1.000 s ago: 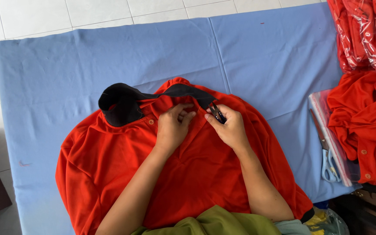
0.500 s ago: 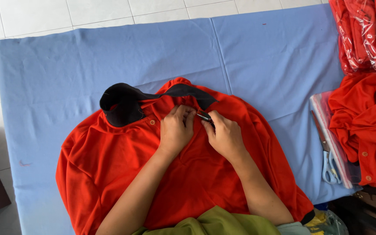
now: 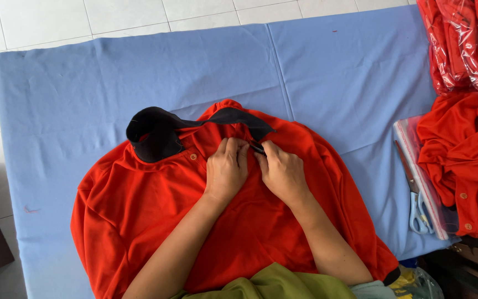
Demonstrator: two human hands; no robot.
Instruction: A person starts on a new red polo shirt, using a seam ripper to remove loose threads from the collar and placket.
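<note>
Red shirt (image 3: 139,216) lies at the surface's (image 3: 84,83) near edge — both hands, left (image 3: 227,169) and right (image 3: 283,171), pinch its placket below the black collar (image 3: 156,133).

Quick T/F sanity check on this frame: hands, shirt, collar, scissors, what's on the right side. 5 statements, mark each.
1. Both hands, left hand and right hand, rest on the red polo shirt near its placket. True.
2. The shirt's collar is white. False: it is black.
3. The scissors lie to the right of the shirt, on a clear plastic bag. True.
4. The shirt lies on a bare wooden table. False: it lies on a blue cloth.
5. The right hand holds the scissors. False: the scissors lie apart from it; it pinches a small dark thing I cannot identify.
</note>
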